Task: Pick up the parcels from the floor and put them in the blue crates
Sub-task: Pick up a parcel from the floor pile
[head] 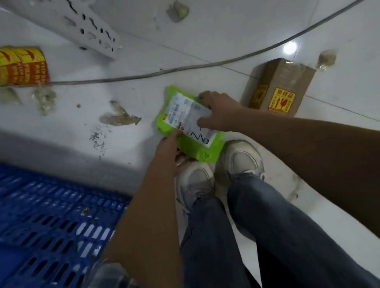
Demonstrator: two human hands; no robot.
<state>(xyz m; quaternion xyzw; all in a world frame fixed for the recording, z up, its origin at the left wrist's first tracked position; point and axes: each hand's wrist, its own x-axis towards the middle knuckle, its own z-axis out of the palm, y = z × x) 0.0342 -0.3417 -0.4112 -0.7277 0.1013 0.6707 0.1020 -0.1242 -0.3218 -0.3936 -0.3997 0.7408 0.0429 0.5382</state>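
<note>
Head view: at the far left a blue crate (34,216) is seen, its slotted plastic lattice filling the lower-left corner; its upper edge runs diagonally against the pale tiled floor (250,11). Above it, a strip of yellow-and-red stickers (19,64) is stuck to the floor, printed with characters too blurred to be read, and a thin grey cable (124,77) is laid across the tiles from the left edge to the upper right. A white perforated bar (89,23) is seen above the cable, and scraps of crumpled clear tape (120,118) are scattered between the crate and the centre.

In the centre, a green parcel (188,122) is held just above the toes of two pale sneakers (217,171). Its white shipping label (187,114) carries small print that cannot be made out (only a bold hand-drawn zigzag mark near its lower end is plain). The left hand (171,152) grips the parcel's near-left edge, fingers curled beneath it. The right hand (220,112) is clamped on the far-right edge, thumb pressed on the label and fingers wrapped over the rim.

To the right, well apart from the crate, a brown cardboard box (279,88) rests on the floor just beside the right wrist; a yellow handling sticker (281,103) with red symbols is fixed to its side, the characters illegible. Open tile lies beyond the box toward the right edge.
</note>
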